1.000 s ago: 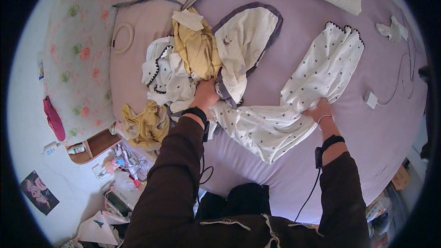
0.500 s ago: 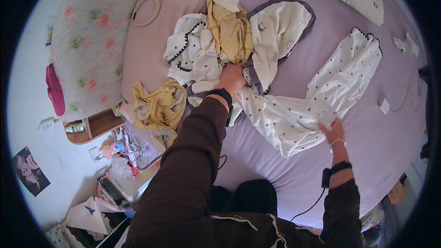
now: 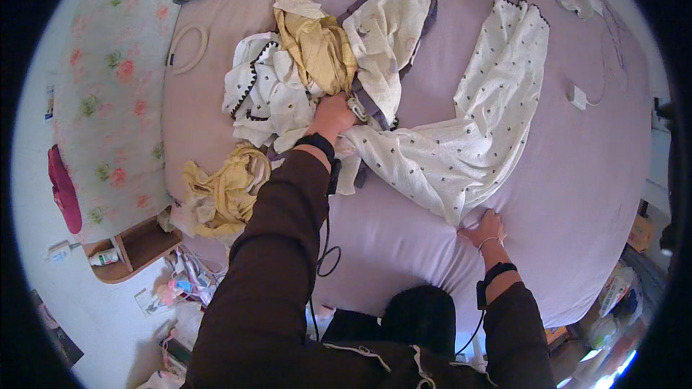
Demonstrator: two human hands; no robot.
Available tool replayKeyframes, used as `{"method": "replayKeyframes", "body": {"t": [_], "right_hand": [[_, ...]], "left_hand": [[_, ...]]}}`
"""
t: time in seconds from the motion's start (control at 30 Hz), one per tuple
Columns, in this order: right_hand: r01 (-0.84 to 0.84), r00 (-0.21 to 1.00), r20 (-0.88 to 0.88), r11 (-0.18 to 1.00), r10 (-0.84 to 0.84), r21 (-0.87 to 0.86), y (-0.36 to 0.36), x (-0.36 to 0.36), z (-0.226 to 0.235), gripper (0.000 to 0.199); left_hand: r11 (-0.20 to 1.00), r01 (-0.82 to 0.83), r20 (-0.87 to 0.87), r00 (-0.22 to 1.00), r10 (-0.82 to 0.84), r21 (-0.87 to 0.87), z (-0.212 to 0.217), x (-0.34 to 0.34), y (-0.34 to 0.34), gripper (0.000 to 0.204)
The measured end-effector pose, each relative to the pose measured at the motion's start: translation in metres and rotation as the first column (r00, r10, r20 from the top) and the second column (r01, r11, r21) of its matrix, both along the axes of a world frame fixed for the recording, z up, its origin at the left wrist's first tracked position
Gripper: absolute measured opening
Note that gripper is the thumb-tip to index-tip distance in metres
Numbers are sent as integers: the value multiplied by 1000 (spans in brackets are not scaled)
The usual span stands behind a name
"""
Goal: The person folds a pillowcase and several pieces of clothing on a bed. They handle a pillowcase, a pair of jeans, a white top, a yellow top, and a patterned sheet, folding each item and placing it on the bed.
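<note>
My left hand [image 3: 335, 115] is closed on bunched fabric where a white garment with small dark dots [image 3: 440, 151] meets the heap. Exactly which layers it grips is hidden. From there the dotted cloth runs right and bends up toward a dark scalloped hem. Just beyond my left fingers lies a mustard-yellow cloth [image 3: 317, 50]. A white dotted piece with dark trim [image 3: 267, 86] lies to its left, and a white cloth with a dark border [image 3: 389, 36] to its right. My right hand [image 3: 484, 230] rests open on the lilac sheet [image 3: 404, 259], beside the dotted garment's lower edge.
A second yellow cloth [image 3: 229, 191] lies crumpled near my left forearm. At the far left are a beige ring [image 3: 189, 49] and a floral padded panel [image 3: 108, 101]. A white charger [image 3: 577, 97] with its cable lies right. A wooden shelf [image 3: 148, 245] borders the bed.
My right hand has come off the dotted garment onto the sheet, nearer me. My left hand keeps its hold on the fabric. The whole view has shifted.
</note>
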State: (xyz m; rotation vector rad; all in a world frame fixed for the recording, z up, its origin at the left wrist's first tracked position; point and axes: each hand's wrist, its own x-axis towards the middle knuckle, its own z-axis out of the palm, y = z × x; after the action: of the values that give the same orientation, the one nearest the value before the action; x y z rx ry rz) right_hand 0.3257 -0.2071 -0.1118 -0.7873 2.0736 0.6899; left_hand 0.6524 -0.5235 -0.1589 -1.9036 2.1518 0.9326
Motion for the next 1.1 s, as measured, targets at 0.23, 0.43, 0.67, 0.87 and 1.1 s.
{"method": "replayKeyframes", "body": {"t": [0.23,0.43,0.67,0.87,1.1], "right_hand": [[-72,997,-23,995,71,-66,5,2,0,98],[-113,993,-47,986,108,-126,26,-10,-28,104],[-140,982,91,955,169,-260,42,-36,-70,64],[-137,987,49,959,154,-247,34,-29,-54,57],[-125,990,27,961,136,-248,31,-28,-52,60]], "left_hand": [[990,89,31,996,-86,-111,18,10,38,31],[904,384,-69,923,-378,187,52,46,196,36],[797,477,-479,833,-276,370,89,94,338,39],[963,-49,-283,959,-28,-264,129,196,276,44],[848,-518,116,841,529,-111,81,302,217,52]]}}
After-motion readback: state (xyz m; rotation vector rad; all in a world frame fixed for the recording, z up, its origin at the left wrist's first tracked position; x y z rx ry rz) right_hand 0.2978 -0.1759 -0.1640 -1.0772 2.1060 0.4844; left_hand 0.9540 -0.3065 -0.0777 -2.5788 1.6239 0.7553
